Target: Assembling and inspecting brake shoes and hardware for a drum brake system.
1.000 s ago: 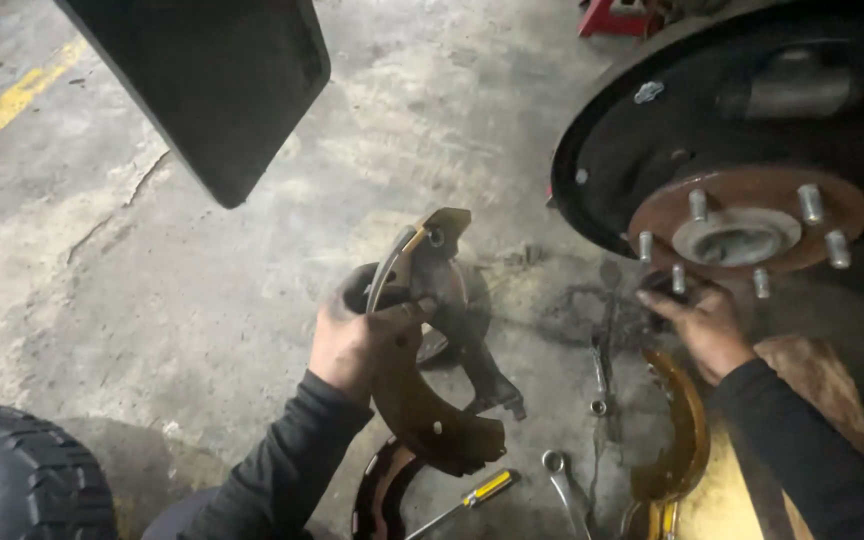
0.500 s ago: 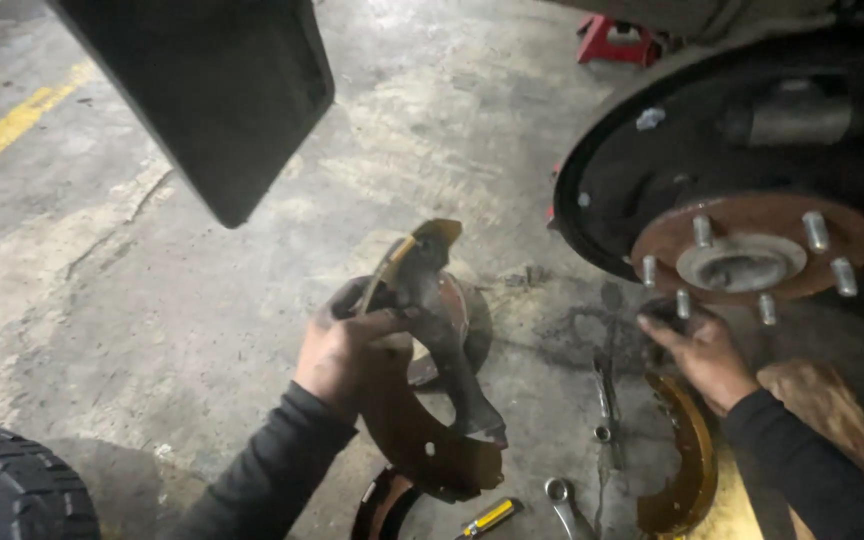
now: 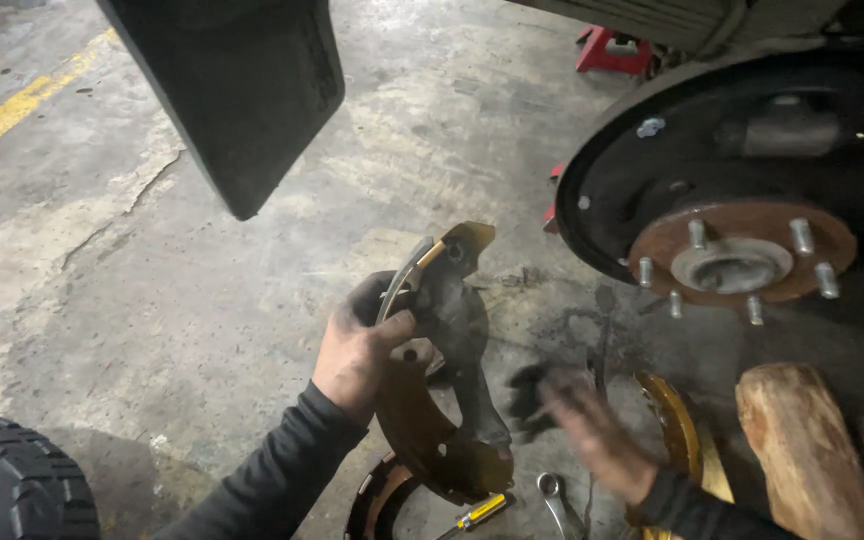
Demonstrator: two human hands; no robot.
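My left hand (image 3: 357,345) grips a curved, rusty brake shoe (image 3: 432,400) with a dark lever on it, held upright above the concrete floor. My right hand (image 3: 577,415) is blurred in motion just right of the shoe, fingers spread, holding nothing that I can make out. To the upper right is the rusty wheel hub (image 3: 737,260) with several studs, set in a dark backing plate (image 3: 632,170). A second brake shoe (image 3: 677,435) lies on the floor by my right hand.
A wrench (image 3: 557,500) and a yellow-handled screwdriver (image 3: 477,515) lie on the floor below the shoe, beside another shoe (image 3: 372,500). A wooden block (image 3: 802,450) stands at right, a tyre (image 3: 12,485) at bottom left, a black mud flap (image 3: 237,90) hangs above, a red stand (image 3: 612,50) behind.
My right hand has dropped from the hub studs down and left toward the held brake shoe. My left hand has kept its grip, raising the shoe slightly.
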